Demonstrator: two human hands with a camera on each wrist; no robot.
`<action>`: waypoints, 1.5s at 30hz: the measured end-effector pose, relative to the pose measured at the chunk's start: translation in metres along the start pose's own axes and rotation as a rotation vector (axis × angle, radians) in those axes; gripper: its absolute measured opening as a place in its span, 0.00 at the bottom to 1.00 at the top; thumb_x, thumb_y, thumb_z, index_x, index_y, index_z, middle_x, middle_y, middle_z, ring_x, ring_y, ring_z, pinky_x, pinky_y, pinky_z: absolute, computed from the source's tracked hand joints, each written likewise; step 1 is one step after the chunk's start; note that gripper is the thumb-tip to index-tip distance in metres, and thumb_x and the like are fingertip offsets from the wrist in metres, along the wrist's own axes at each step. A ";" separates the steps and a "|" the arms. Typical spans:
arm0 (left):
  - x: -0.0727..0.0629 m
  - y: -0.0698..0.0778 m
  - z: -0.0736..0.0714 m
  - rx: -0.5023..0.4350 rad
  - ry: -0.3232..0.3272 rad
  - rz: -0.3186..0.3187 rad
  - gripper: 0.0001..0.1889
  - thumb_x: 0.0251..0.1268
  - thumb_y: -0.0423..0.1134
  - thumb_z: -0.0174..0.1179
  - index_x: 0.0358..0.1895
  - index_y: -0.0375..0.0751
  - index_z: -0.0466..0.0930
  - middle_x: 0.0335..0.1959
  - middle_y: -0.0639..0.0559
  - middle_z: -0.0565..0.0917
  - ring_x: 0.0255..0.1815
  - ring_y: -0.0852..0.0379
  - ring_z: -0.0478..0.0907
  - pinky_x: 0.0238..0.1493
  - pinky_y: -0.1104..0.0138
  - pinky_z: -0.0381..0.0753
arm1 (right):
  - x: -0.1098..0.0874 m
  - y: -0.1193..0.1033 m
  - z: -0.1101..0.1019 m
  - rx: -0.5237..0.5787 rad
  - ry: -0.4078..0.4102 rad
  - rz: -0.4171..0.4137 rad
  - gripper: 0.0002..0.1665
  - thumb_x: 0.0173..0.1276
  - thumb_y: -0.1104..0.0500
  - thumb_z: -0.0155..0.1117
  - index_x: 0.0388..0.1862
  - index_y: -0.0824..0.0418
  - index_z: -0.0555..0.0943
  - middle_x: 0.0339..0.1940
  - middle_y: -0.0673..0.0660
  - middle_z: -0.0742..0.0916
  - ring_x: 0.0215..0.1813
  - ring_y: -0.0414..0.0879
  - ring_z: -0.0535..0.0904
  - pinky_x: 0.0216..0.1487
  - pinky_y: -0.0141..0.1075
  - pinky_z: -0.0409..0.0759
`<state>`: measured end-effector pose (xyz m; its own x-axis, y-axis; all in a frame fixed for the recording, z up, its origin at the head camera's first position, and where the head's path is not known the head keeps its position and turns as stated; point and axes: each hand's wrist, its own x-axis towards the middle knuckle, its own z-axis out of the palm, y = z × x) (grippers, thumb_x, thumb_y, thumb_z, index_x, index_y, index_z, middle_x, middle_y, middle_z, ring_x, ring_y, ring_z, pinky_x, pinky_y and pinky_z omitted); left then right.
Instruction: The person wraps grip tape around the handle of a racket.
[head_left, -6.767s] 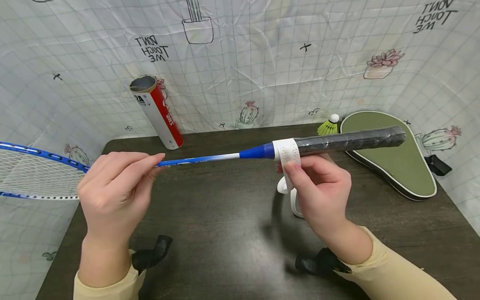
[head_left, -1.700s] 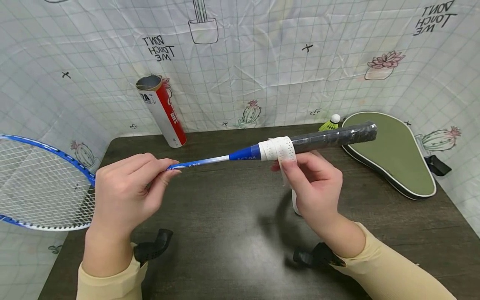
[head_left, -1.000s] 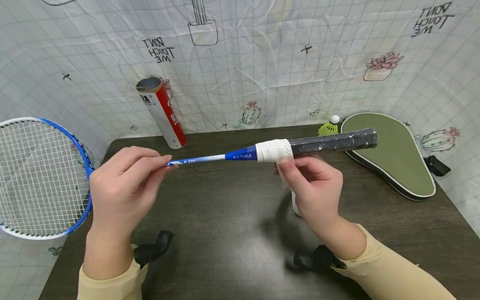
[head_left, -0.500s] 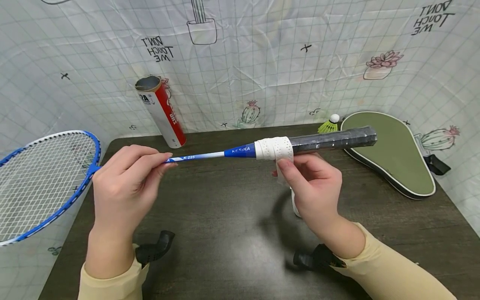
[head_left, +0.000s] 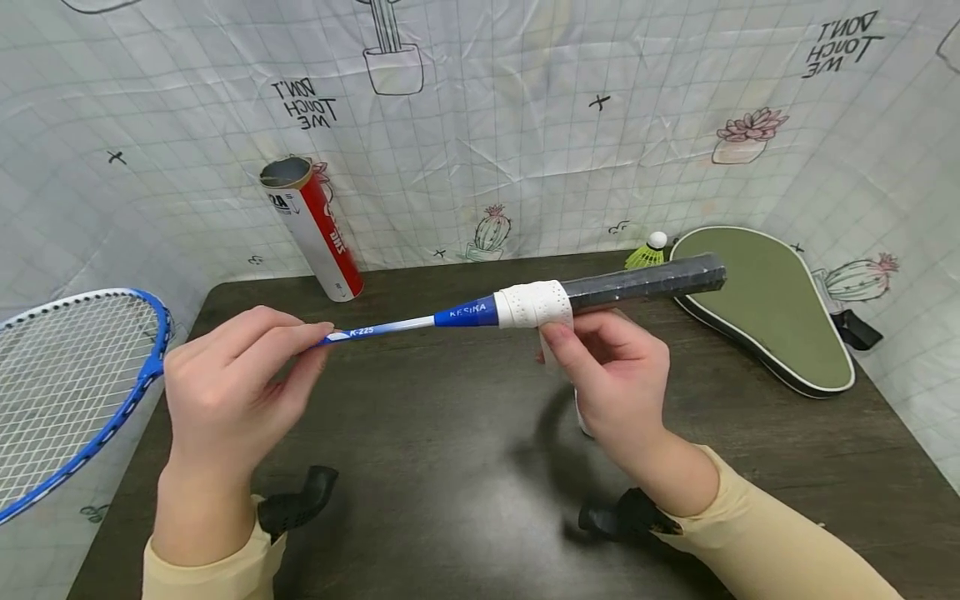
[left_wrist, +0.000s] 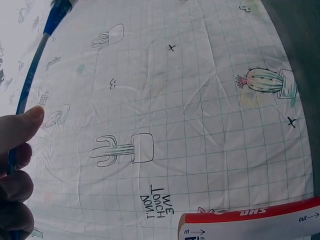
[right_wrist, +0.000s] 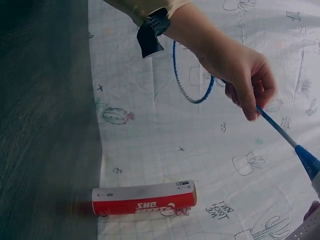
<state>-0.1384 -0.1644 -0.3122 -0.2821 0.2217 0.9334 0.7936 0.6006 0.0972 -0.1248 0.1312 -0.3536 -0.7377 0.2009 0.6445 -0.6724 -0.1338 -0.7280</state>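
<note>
A blue and white badminton racket (head_left: 465,313) is held roughly level above the table, its strung head at the far left. My left hand (head_left: 232,383) pinches the thin shaft between thumb and fingers; the left wrist view shows fingers curled round the shaft (left_wrist: 31,75). Perforated white grip tape (head_left: 531,305) is wound round the handle beside the blue cone. The rest of the handle (head_left: 645,282) is dark and shiny. Under the handle, my right hand (head_left: 615,375) pinches the loose run of tape between thumb and fingers. The hand hides most of the tape's tail.
A red and white shuttlecock tube (head_left: 315,229) stands at the back left of the dark table (head_left: 442,467). Toward the back right are a yellow shuttlecock (head_left: 648,252) and a green padded case (head_left: 772,308). A patterned white sheet (head_left: 555,167) hangs behind.
Compared with the earliest frame, the tape covers a wider band of the handle, and the handle lies farther left. The racket head has turned about the shaft. Both hands keep their pinches.
</note>
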 end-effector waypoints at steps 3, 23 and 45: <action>0.000 -0.001 0.000 -0.021 -0.012 0.004 0.09 0.42 0.21 0.75 0.29 0.35 0.91 0.22 0.46 0.85 0.18 0.48 0.78 0.23 0.59 0.74 | 0.000 0.000 -0.001 0.019 0.000 0.034 0.13 0.66 0.69 0.73 0.28 0.79 0.81 0.25 0.51 0.85 0.24 0.43 0.82 0.29 0.32 0.81; 0.001 0.001 0.006 0.114 0.043 -0.068 0.07 0.49 0.26 0.78 0.31 0.37 0.92 0.25 0.46 0.86 0.22 0.44 0.78 0.27 0.54 0.72 | -0.002 -0.002 0.001 0.014 -0.008 0.040 0.10 0.67 0.70 0.71 0.32 0.79 0.82 0.32 0.51 0.87 0.26 0.45 0.85 0.34 0.36 0.86; 0.002 -0.003 0.000 0.035 -0.119 0.010 0.03 0.61 0.31 0.65 0.30 0.36 0.87 0.23 0.49 0.83 0.17 0.54 0.74 0.18 0.62 0.69 | 0.002 0.002 0.001 -0.002 0.020 -0.018 0.19 0.66 0.68 0.73 0.23 0.80 0.77 0.19 0.49 0.84 0.22 0.41 0.80 0.26 0.31 0.78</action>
<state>-0.1410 -0.1654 -0.3107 -0.3381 0.3166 0.8863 0.7782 0.6237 0.0740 -0.1271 0.1305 -0.3535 -0.7243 0.2225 0.6526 -0.6853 -0.1281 -0.7169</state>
